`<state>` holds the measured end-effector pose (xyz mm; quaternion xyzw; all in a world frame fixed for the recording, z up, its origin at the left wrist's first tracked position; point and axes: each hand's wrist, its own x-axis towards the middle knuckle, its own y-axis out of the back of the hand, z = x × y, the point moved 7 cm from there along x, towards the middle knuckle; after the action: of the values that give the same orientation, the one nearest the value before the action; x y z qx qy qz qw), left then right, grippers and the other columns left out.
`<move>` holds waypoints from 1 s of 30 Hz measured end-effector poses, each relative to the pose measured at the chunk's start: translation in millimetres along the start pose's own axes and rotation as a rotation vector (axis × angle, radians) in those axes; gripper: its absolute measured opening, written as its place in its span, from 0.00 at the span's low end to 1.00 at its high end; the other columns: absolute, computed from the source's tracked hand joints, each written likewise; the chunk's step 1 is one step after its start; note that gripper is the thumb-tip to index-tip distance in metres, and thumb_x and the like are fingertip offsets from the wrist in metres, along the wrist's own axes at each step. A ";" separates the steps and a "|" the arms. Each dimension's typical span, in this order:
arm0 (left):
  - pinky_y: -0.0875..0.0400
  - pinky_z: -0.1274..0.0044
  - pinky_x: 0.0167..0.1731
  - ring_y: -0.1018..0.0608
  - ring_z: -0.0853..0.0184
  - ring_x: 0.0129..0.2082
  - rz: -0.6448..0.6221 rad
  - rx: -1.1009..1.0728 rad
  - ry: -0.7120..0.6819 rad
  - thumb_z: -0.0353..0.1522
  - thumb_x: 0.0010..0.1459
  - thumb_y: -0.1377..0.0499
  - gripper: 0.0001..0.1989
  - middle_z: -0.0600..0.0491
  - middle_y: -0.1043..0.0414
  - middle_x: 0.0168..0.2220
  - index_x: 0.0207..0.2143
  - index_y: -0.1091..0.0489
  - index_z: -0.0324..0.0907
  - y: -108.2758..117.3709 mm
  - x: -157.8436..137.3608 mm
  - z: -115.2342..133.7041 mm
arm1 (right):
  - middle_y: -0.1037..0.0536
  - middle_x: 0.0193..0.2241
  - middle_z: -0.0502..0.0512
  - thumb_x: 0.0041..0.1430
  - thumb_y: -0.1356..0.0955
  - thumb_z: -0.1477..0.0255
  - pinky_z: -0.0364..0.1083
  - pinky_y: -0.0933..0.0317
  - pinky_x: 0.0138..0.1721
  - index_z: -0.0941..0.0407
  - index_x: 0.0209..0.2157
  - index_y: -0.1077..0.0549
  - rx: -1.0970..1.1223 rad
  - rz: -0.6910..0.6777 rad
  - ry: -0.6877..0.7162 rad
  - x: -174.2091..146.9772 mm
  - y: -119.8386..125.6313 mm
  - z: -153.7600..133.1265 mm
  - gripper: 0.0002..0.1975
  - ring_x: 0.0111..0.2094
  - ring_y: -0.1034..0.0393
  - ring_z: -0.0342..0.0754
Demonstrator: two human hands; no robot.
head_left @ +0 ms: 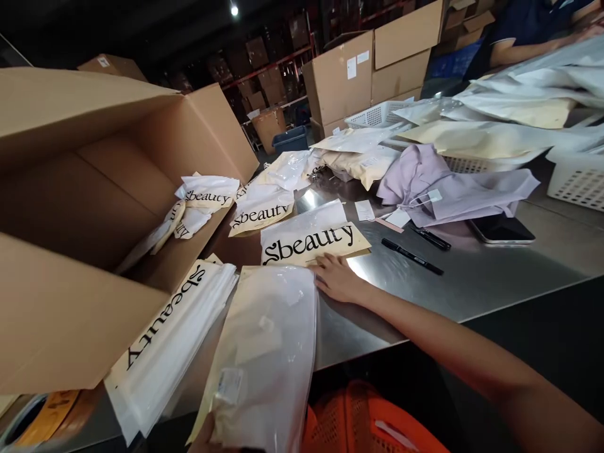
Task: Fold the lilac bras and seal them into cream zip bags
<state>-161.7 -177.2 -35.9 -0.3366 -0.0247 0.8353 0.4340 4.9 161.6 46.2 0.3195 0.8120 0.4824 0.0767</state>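
Note:
A filled frosted plastic packaging bag (268,340) lies slanting over the table's near edge, with a small white label near its lower end. My left hand (205,437), partly cut off by the frame, grips its lower corner. At the bag's upper right corner, the fingers of my right hand (340,280) are closed on the edge; the fingertips are partly hidden. Just beyond them lies a cream and white bag printed "Sbeauty" (306,242). To the left is a stack of similar printed bags (172,340).
An open carton (113,163) with several bags inside stands left. Lilac fabric with tags (438,182), black markers (411,256) and a phone (504,229) lie right. White baskets (578,179) hold more bags. An orange perforated basket (368,421) sits below. A co-worker's arm (523,53) shows far right.

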 end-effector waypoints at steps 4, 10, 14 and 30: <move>0.37 0.67 0.62 0.31 0.61 0.61 0.186 -0.228 -0.027 0.43 0.58 0.49 0.18 0.54 0.20 0.44 0.43 0.23 0.52 -38.5 26.6 -14.2 | 0.29 0.56 0.60 0.67 0.38 0.73 0.56 0.46 0.61 0.60 0.54 0.29 0.150 -0.015 -0.069 68.9 15.5 0.6 0.17 0.60 0.39 0.57; 0.37 0.61 0.62 0.30 0.55 0.60 0.081 -0.324 0.035 0.49 0.55 0.44 0.24 0.50 0.24 0.51 0.51 0.26 0.55 -93.3 34.6 -37.1 | 0.25 0.49 0.65 0.69 0.39 0.66 0.52 0.37 0.54 0.62 0.48 0.27 0.281 0.104 -0.407 55.6 52.6 56.6 0.16 0.51 0.30 0.56; 0.35 0.57 0.56 0.27 0.43 0.53 -0.430 0.138 0.345 0.58 0.37 0.36 0.23 0.46 0.21 0.44 0.34 0.19 0.61 -124.5 -0.6 -56.0 | 0.21 0.32 0.63 0.66 0.35 0.63 0.46 0.32 0.30 0.62 0.32 0.26 0.479 -0.030 -0.616 15.3 21.7 79.2 0.16 0.28 0.26 0.50; 0.37 0.65 0.58 0.29 0.58 0.56 -0.251 1.298 -0.895 0.32 0.58 0.45 0.13 0.47 0.25 0.51 0.44 0.26 0.42 -288.5 152.4 211.3 | 0.33 0.24 0.44 0.54 0.30 0.74 0.38 0.38 0.23 0.55 0.40 0.33 0.920 0.047 -0.309 18.8 10.2 16.6 0.12 0.25 0.35 0.41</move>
<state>-141.2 168.3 141.0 0.3561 0.2569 0.6835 0.5831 1.9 188.3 49.4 0.4063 0.9127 0.0217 0.0364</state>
